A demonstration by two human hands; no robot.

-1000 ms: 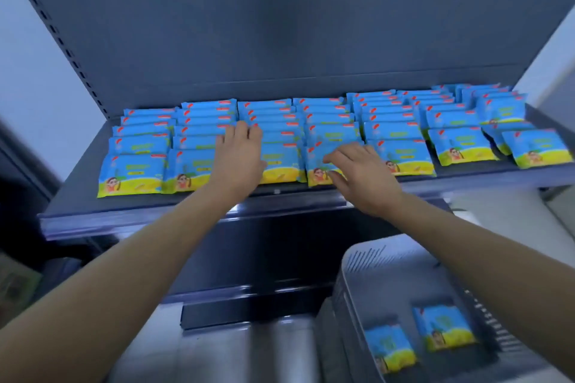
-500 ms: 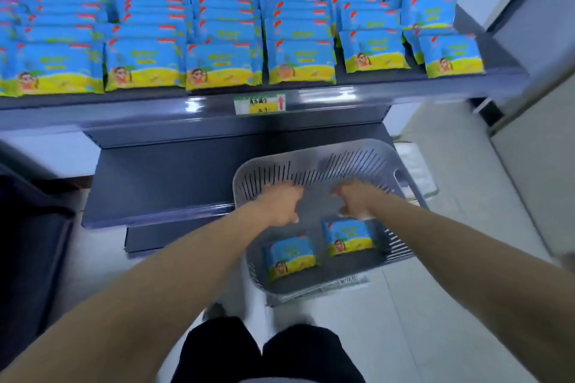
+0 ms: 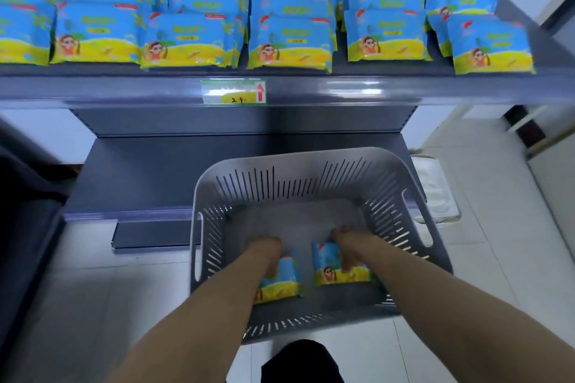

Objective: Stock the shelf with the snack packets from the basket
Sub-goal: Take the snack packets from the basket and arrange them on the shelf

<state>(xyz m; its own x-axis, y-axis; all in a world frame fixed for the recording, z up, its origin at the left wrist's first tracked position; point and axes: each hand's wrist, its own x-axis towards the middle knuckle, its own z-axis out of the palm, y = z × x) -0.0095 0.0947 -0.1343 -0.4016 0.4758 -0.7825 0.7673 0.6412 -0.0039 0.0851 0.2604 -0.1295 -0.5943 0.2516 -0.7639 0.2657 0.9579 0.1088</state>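
1. Snack packets, blue-and-yellow foil pouches: two lie flat on the floor of the grey slotted plastic basket (image 3: 289, 162), close to the person. The left packet (image 3: 281, 283) and the right packet (image 3: 329, 267) sit side by side, just apart.
2. Left hand (image 3: 264, 253): rests on the far part of the left packet. Blur hides the fingers, so it cannot be told whether they clamp the packet.
3. Right hand (image 3: 350, 246): covers the far right corner of the right packet, with the thumb across its face and the fingers curled over its far edge.
4. Dark grey metal shelf (image 3: 124, 92), far and above the basket: carries rows of identical stocked packets (image 3: 289, 37) up to its front lip.
5. Step in hand, by judgement: pick-up of the last two packets. The task is near completion.
6. Next move calls for a firm hold in both hands, a lift clear of the basket wall, and placement on a row with room.
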